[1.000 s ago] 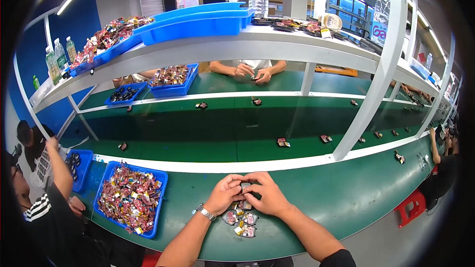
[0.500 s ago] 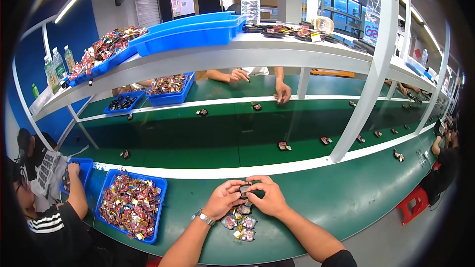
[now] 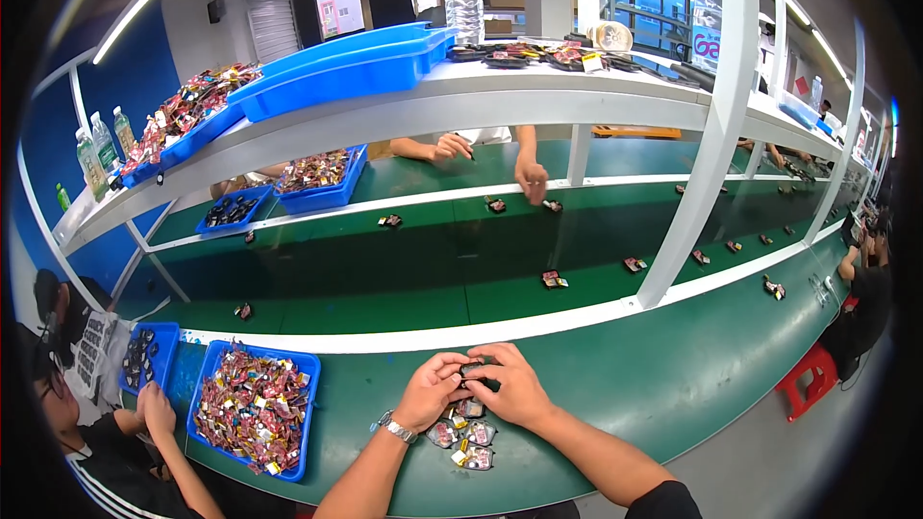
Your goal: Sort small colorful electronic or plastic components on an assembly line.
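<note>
Between the fingertips of both hands is a small black-edged plastic shell (image 3: 471, 369), partly hidden by the fingers. My left hand (image 3: 428, 396), wearing a wristwatch (image 3: 397, 426), pinches it from the left. From the right, my right hand (image 3: 511, 386) grips it with fingers bent over its top. Just below, on the green bench (image 3: 615, 394), lies a cluster of similar dark shells (image 3: 478, 433) with red boards and yellow-white pieces inside. A blue tray (image 3: 312, 404) heaped with small red boards (image 3: 252, 413) stands left of my left forearm.
A co-worker's hands (image 3: 157, 410) are beside a blue tray of black shells (image 3: 144, 356) at left. Beyond the white rail (image 3: 404, 340), spaced-out assemblies (image 3: 554, 279) lie on a green belt. Across it, another person's hand (image 3: 531, 180) reaches over. A white post (image 3: 707, 163) rises at right.
My right fingers have curled further over the shell. The co-worker at left has drawn a hand back from the black-shell tray. The person opposite has released an assembly onto the belt.
</note>
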The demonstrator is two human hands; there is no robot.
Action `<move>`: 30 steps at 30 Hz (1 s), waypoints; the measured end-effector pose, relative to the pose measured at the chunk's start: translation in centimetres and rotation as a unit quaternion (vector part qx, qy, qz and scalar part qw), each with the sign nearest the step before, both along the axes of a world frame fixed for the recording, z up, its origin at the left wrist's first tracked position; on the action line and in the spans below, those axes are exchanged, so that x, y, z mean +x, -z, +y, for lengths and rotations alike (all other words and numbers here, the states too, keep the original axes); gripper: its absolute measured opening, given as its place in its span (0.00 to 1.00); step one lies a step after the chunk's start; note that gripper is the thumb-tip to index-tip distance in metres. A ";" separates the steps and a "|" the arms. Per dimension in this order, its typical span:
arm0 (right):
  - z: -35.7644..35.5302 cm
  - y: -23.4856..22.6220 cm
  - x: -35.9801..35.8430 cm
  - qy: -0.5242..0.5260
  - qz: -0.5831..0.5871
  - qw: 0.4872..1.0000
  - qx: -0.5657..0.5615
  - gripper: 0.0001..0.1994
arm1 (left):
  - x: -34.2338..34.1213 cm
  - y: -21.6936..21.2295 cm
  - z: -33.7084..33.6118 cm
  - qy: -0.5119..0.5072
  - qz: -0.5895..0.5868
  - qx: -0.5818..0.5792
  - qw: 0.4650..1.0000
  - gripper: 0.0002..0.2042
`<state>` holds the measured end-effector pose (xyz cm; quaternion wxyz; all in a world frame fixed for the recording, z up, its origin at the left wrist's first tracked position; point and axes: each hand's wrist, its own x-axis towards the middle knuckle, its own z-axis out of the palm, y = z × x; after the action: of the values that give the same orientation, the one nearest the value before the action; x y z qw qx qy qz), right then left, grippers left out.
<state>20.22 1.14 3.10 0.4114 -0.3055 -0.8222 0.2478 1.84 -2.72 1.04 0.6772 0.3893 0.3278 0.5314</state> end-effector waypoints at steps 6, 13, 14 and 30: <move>-0.1 0.0 -0.1 0.001 0.006 1.000 0.011 0.07 | -0.2 0.4 0.1 0.001 -0.006 0.008 1.000 0.12; 0.2 0.3 0.1 -0.018 0.017 0.999 -0.040 0.09 | -0.2 0.3 0.2 0.001 -0.018 0.001 1.000 0.12; 0.2 0.4 0.1 -0.016 0.019 0.999 -0.047 0.09 | -0.2 0.5 0.2 0.006 -0.019 0.007 1.000 0.12; -0.1 0.6 -0.4 -0.013 0.042 0.998 -0.034 0.09 | 0.0 0.3 0.0 -0.024 -0.019 0.023 0.999 0.11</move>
<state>19.82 1.06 2.47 0.4320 -0.2974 -0.7992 0.2935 1.84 -2.71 0.72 0.6614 0.3865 0.3121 0.5619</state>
